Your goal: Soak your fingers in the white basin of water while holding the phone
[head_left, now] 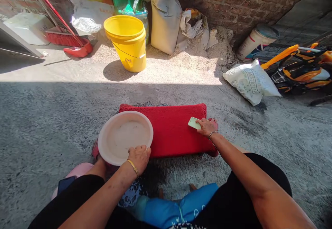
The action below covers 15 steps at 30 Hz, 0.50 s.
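A red towel-like cloth covers a low, flat oblong support on the ground in front of me. On its left side rests a pale round basin, partly past the cloth's edge. My left hand is closed over the near right rim of the basin, thumb toward the inside. Over the cloth's right end, my right hand grips a pale green oblong block with rounded corners; its underside is hidden, and I cannot make out its exact kind.
A yellow bucket stands ahead in sunlight. Behind it, sacks lean against a brick wall. A red dustpan lies left; a white bag and an orange-black toy vehicle are right. Wet concrete shows beneath me.
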### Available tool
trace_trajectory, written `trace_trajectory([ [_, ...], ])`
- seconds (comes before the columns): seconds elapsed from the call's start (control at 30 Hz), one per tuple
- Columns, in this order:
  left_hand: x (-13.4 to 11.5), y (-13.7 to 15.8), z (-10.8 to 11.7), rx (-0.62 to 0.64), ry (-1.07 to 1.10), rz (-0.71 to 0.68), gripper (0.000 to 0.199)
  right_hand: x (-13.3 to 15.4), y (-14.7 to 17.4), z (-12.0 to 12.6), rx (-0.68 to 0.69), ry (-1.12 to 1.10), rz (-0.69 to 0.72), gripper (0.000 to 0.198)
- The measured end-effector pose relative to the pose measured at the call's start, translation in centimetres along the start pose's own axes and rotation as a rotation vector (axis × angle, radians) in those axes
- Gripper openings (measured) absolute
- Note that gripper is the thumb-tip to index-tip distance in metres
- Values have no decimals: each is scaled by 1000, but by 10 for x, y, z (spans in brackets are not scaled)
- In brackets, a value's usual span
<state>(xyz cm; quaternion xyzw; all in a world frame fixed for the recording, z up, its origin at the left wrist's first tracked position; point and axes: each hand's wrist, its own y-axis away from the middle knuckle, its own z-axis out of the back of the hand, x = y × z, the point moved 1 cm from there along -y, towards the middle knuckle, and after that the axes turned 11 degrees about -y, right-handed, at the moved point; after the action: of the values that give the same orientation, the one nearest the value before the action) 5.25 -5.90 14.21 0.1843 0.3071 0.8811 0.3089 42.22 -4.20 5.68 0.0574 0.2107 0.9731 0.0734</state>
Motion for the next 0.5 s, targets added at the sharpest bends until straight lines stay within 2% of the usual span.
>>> trace_trajectory([
  [0.1,0,0,-3,16,9,-13,33,103,-5,-19,24,-55,266,51],
  [0.17,2,-1,-4,23,8,-13,33,160,-6,-31,52,-85,384,50],
  [0.23,4,-1,-2,23,7,-10,34,192,-9,-40,89,-95,437,51],
  [0.27,6,-1,-1,23,5,-11,34,195,-10,-44,109,-92,444,53],
  [0.3,7,0,1,22,2,-15,34,190,-11,-46,128,-84,432,55],
  [0.37,8,2,4,10,-2,-27,33,155,-11,-46,153,-55,363,58],
  [0.5,6,6,7,-34,-19,-44,32,26,2,-32,182,20,80,65],
])
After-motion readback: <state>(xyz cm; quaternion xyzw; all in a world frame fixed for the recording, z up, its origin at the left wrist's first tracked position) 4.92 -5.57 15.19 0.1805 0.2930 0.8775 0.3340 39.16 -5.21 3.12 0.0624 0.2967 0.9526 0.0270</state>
